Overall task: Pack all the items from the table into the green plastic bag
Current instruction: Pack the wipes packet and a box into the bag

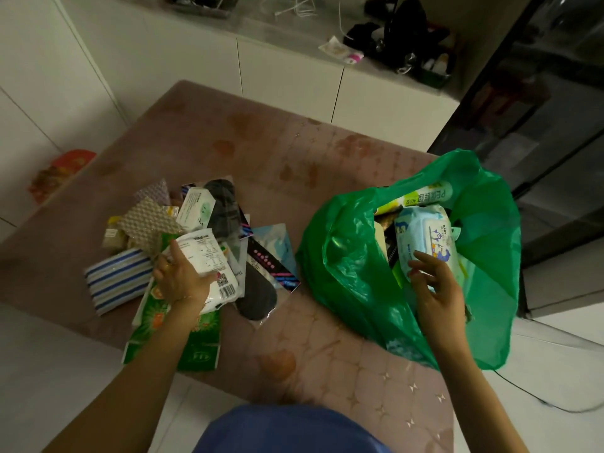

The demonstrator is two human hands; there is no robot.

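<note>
The green plastic bag [346, 256] stands open on the right of the table [294, 152]. A light blue pack of baby wipes [425, 237] lies on top inside it, with a white-and-green box [425, 196] behind. My right hand [434, 282] hovers over the bag's mouth, fingers apart, fingertips at the wipes pack. My left hand [181, 277] grips a white packet with a barcode [212, 266] on top of a pile of items at the left. The pile also has a blue-striped pack [116, 281], a green packet [170, 328] and black insoles in clear sleeves [255, 289].
White cabinets [287, 73] run along the back with dark clutter on their top. A dark glass-fronted unit [539, 125] stands to the right of the bag. A red packet [62, 168] lies on the floor at the left. My blue-clad lap [287, 429] shows at the bottom.
</note>
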